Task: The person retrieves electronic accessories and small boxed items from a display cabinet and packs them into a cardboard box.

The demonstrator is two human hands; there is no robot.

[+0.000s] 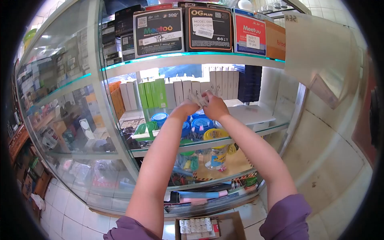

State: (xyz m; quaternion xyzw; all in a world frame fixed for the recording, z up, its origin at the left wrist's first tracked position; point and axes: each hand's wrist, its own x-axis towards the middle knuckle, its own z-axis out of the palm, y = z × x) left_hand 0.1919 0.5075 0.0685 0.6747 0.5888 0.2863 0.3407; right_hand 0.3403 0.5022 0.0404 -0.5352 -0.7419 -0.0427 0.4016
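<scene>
Both of my hands are hovering close together before the middle level of a glass cabinet [98, 120]. My right hand [215, 108] is pinching a small pale item [195, 98] between its fingers. My left hand [186, 109] is resting just beside it, and I cannot tell whether its fingertips are gripping the item or only touching it. The item is showing blurred and partly covered between my fingers. Behind it, white boxes [178, 91] are standing upright in a row, with green boxes [153, 93] standing to their left. Below my hands, blue-lidded jars [202, 124] are sitting near a yellow-lidded jar [215, 134]. Printed cartons [209, 30] are lining the shelf above. Down by the tiled floor, a cardboard box [238, 226] is holding small white blocks [196, 225] in two rows.
</scene>
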